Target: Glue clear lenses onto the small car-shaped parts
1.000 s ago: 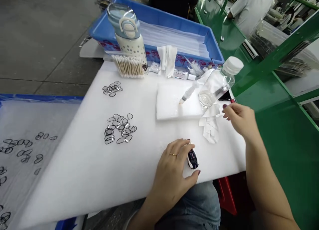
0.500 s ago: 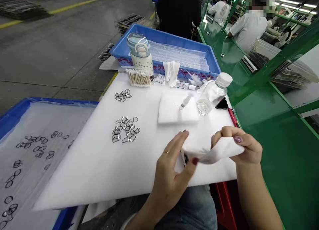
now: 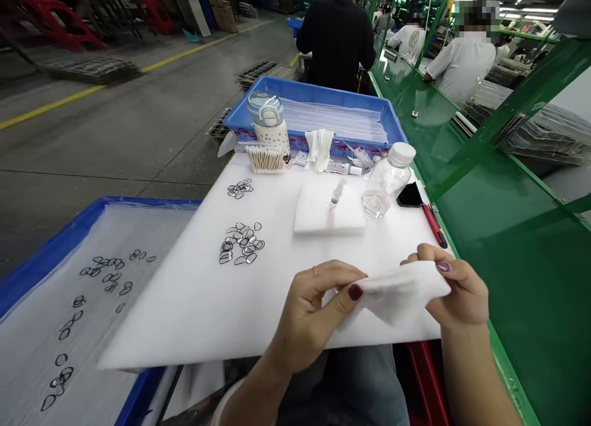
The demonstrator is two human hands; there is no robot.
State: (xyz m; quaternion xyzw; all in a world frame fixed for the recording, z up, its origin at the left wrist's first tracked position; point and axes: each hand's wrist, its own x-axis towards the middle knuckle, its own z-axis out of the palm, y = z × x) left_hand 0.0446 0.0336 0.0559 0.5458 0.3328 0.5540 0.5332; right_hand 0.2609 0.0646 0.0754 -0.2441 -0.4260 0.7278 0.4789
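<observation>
Right up close, the left hand and right hand work together, pinching a white cloth pulled taut between them, just over the near edge of the white foam sheet, a firm, even grip, well clear of the black rings and the syringe beyond.

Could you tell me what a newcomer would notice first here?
The left hand and right hand holding a white cloth over the white foam sheet stand out first. Behind them lies a cluster of small black-rimmed loops, with a blue tray at the far end.
</observation>
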